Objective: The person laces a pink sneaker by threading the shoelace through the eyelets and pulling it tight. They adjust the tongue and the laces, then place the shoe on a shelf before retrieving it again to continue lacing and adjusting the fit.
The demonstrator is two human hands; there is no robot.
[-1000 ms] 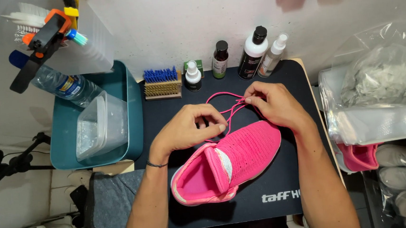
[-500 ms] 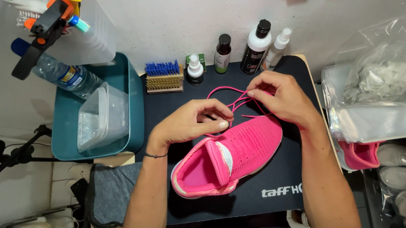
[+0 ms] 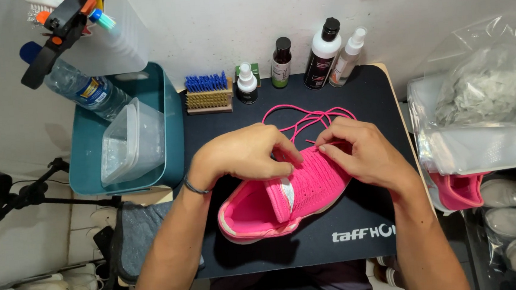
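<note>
Both grips sit on the pink sneaker (image 3: 286, 197) now: the left hand (image 3: 243, 155) is curled over the tongue and eyelet row, fingers pressed together on the knit, and the right hand (image 3: 364, 152) pinches the pink lace (image 3: 307, 118) at the top of the upper, thumb and forefinger closed on it. Half a second ago the hands were higher, drawing the lace out toward the bottles; they have since dropped onto the shoe, and the loose loop lies slack on the dark mat (image 3: 357, 89) of the tabletop, so I judge the lacing work is at the eyelets. Behind stand a brush (image 3: 208, 94) and small bottles (image 3: 282, 61).
</note>
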